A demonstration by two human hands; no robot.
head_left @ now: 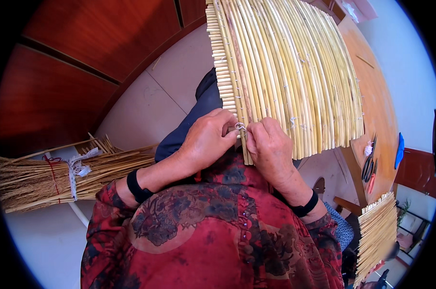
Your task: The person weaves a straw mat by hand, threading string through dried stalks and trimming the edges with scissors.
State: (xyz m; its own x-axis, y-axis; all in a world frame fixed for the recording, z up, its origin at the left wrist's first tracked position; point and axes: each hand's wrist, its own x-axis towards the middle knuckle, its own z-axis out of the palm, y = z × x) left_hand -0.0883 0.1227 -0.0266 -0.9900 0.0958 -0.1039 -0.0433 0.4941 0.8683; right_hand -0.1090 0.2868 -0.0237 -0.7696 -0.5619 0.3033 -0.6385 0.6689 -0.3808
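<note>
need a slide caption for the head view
Left hand and right hand work thin white string at the edge of a yellow stalk mat.

The wooden desk (381,106) extends along the right side of the reed mat (295,82). One thin stick (365,61) lies on it, right of the mat's far part. Black-handled scissors (370,157) and a red-handled tool (371,183) lie beyond the mat's near right corner.

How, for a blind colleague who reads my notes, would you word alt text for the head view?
A person's left hand and right hand flank a looped white string at the edge of a mat of pale stalks. Scissors lie on a wooden table at right; a tied bundle of stalks lies at left.
</note>
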